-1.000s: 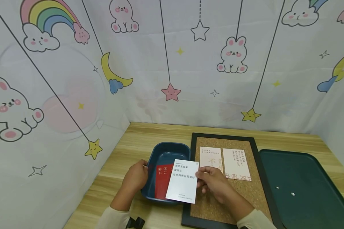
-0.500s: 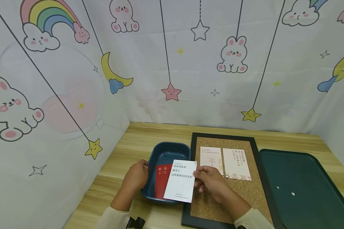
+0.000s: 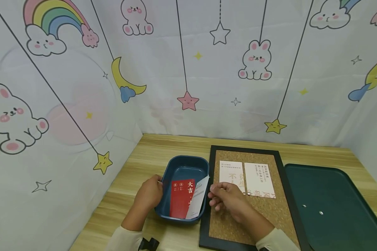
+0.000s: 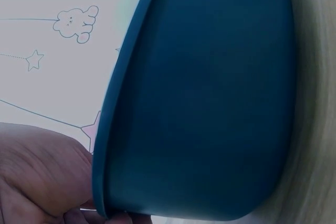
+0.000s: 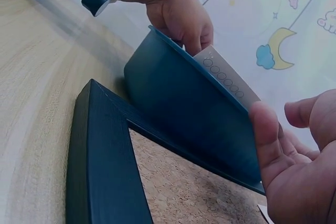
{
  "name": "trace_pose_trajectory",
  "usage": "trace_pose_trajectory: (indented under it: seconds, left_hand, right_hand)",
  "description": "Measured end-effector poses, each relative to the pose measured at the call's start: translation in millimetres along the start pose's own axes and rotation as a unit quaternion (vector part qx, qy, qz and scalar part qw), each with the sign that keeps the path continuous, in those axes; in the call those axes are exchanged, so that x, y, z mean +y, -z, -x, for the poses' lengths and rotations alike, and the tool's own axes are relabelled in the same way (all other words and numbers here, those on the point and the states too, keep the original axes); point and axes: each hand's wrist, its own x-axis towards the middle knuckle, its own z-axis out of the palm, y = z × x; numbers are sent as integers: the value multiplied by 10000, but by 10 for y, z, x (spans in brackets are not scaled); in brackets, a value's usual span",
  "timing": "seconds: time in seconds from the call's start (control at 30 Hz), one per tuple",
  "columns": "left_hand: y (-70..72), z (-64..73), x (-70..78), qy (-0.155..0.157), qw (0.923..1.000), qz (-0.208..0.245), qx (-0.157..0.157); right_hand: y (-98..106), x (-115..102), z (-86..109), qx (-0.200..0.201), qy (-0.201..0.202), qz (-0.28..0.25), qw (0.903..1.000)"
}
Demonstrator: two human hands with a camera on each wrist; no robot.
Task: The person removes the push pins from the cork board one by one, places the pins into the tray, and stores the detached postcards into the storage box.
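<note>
Blue plastic bin [image 3: 182, 167] sits on the worktop at the corkboard's [image 3: 238, 223] nine o'clock, steadied by the left hand [image 3: 150, 192] gripping its rim; the right hand [image 3: 227, 198], fingers loosely apart, releases a white card [image 3: 198, 196] leaning inside against a red card [image 3: 181, 198].

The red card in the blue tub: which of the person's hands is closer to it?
Left. The left hand grips the blue tub's rim just beside the red card; the right hand is farther, over the cork board, beyond the white card.

navy tub [image 3: 183, 165], red card [image 3: 182, 197] w/ gold chars, white card [image 3: 198, 197]
</note>
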Motion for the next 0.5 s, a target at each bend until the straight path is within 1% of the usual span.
trace_pose_trajectory:
  seconds: [0.17,0.3,0.4,0.5]
  left_hand:
    - [0,2,3,11,10000,9,3]
    - [2,1,6,9,10000,-14,10]
    - [3,0,5,8,10000,-25,9]
    - [3,0,3,13,10000,-31,6]
  right_hand:
    - [-7,2,9,-90,10,7,10000]
    - [-22,1,14,-254,24,74,9996]
    - [-34,-3,27,-564,21,151,9983]
    - [-42,-13,49,-1146,3,239,9931]
